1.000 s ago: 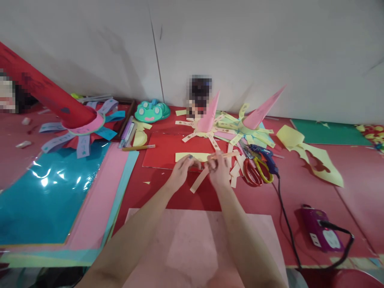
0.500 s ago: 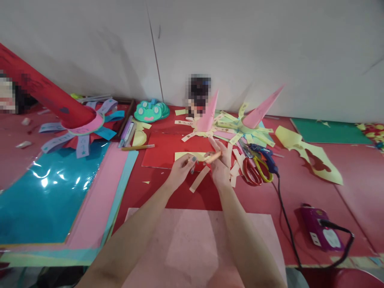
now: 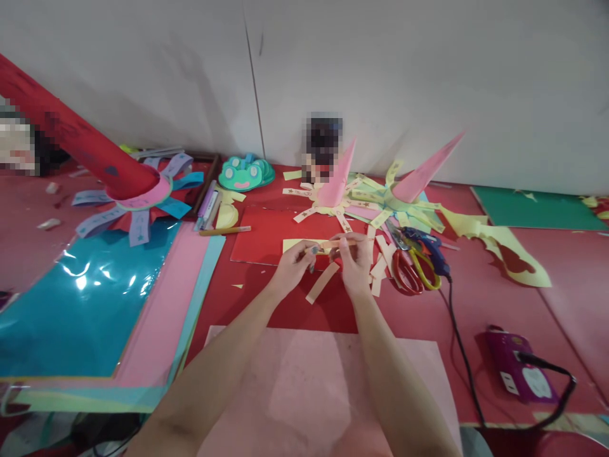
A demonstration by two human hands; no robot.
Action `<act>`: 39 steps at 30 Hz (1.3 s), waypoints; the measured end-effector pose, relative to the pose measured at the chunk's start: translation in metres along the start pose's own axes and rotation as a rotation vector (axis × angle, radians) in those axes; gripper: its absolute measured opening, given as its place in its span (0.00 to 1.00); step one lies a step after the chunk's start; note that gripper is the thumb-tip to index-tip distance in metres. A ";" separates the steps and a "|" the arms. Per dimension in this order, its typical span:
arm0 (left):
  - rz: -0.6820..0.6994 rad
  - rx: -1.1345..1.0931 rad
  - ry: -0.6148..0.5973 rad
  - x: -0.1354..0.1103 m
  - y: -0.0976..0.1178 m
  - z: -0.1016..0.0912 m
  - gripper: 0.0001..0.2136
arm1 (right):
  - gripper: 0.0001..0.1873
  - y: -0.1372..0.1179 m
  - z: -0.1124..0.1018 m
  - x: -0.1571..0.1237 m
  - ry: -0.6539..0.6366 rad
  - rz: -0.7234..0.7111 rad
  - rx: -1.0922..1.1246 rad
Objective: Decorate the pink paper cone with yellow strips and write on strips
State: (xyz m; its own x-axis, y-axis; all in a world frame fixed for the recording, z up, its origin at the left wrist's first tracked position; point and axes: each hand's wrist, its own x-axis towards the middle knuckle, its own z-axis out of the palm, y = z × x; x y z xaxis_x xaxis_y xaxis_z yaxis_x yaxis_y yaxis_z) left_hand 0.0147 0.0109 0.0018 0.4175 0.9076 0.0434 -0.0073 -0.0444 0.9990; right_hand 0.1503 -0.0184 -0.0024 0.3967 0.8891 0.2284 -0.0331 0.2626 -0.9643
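Note:
My left hand (image 3: 294,265) is closed in a pinch at the left end of a slim orange pen-like stick (image 3: 339,244). My right hand (image 3: 354,261) has its thumb and fingers closed around the other end. The stick lies level between both hands, above a pale yellow paper strip (image 3: 291,245) on a red card (image 3: 254,236). A loose peach paper strip (image 3: 322,284) rests just below the hands. More cut strips (image 3: 379,268) are scattered beside my right hand. Two pink paper cones (image 3: 339,174) with strip-edged bases stand beyond the hands.
Red-handled scissors (image 3: 406,273) and a blue glue gun (image 3: 431,249) lie at right, its cord running to a purple power box (image 3: 519,365). At left are a red paper cone (image 3: 80,143), pens (image 3: 207,209) and blue sheets (image 3: 90,311). Green frog cutouts (image 3: 245,174) sit near the wall.
The orange stick has turned from slanted to nearly level, and my right thumb now presses on it. The right-hand fingers have curled in. The whole view has shifted slightly.

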 end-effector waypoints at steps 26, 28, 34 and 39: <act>-0.012 0.316 -0.171 0.000 0.002 -0.011 0.08 | 0.09 -0.008 -0.016 0.005 -0.161 0.036 -0.136; -0.002 0.314 -0.181 0.000 0.000 -0.012 0.08 | 0.10 -0.007 -0.016 0.005 -0.162 0.060 -0.139; 0.026 0.326 -0.185 -0.002 0.001 -0.012 0.07 | 0.10 -0.008 -0.016 0.002 -0.158 0.069 -0.198; 0.014 0.300 -0.197 -0.004 0.002 -0.007 0.08 | 0.09 -0.008 -0.017 -0.002 -0.164 0.041 -0.189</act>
State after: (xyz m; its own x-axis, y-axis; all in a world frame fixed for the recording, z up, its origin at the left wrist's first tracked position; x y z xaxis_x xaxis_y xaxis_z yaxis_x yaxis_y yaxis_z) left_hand 0.0062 0.0103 0.0037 0.5868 0.8093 0.0251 0.2402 -0.2036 0.9491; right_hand 0.1658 -0.0286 0.0029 0.2441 0.9504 0.1927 0.1318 0.1644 -0.9775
